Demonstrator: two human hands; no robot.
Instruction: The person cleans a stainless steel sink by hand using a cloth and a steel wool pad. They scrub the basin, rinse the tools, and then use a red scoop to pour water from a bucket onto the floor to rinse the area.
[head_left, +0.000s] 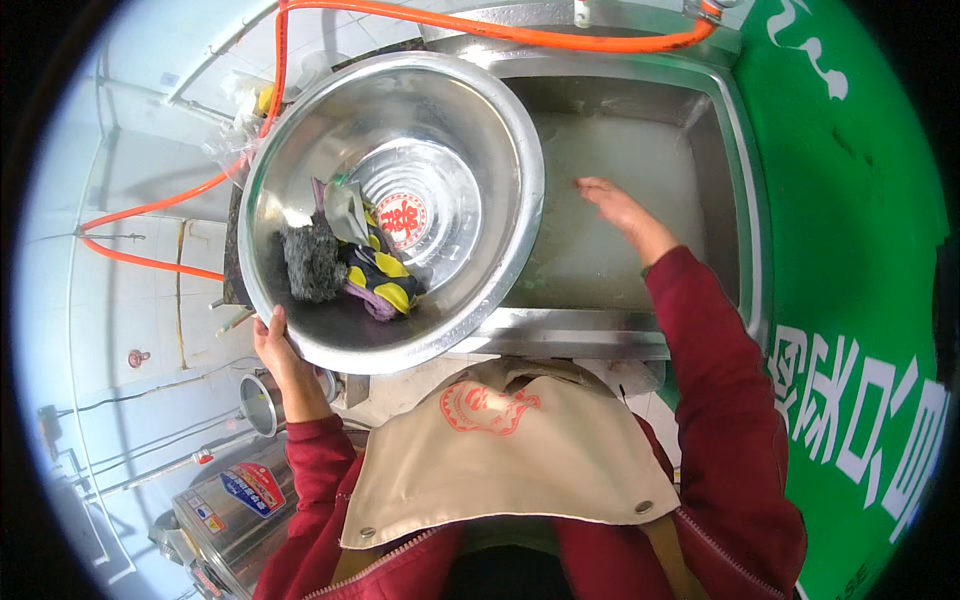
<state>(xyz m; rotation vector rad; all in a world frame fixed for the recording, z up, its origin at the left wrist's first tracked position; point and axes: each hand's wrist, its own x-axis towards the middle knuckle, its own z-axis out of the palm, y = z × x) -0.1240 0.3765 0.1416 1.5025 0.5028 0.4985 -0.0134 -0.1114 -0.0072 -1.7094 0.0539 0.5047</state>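
A large round metal basin (505,150) rests tilted over the left part of a steel sink (740,180). My left hand (285,362) grips the basin's rim at its near left, with the fingers partly hidden below it. Bunched inside the basin lie a grey fuzzy cloth (313,262) and a black cloth with yellow dots (385,278), with some purple and pale fabric among them. Over the cloudy water (600,260) in the sink hovers my right hand (622,210), its fingers stretched out and holding nothing.
An orange hose (520,32) runs along the back and down the left side. To the right stands a green panel (850,230) with white lettering. A metal pot (262,403) and a steel cylindrical appliance (235,520) are at the lower left. A beige apron (540,450) hangs in front of me.
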